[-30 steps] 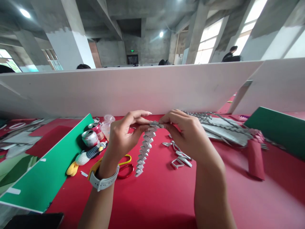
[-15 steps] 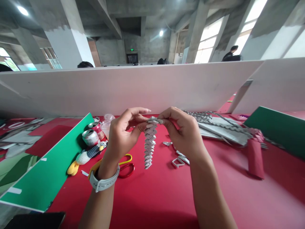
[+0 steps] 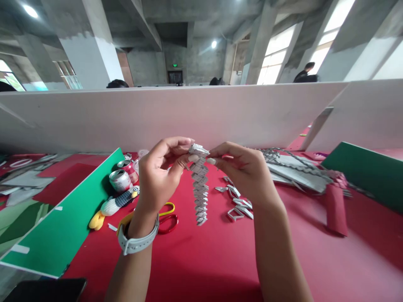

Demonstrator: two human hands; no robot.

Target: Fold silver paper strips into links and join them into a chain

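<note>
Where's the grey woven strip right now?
Head view, near centre: the grey woven strip hangs from the left hand over the red table, with the right hand close by its top.

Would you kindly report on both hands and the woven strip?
Left hand pinching woven strip near its top; right hand at same end. Strip hanging downward. Loose folded pieces on table, to its right; nothing blocking.

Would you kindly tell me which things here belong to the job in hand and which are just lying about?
In the job: folded grey chain, held; probably the loose folded pieces.
Apparently just lying about: drink cans, plush toy, red bundle.
</note>
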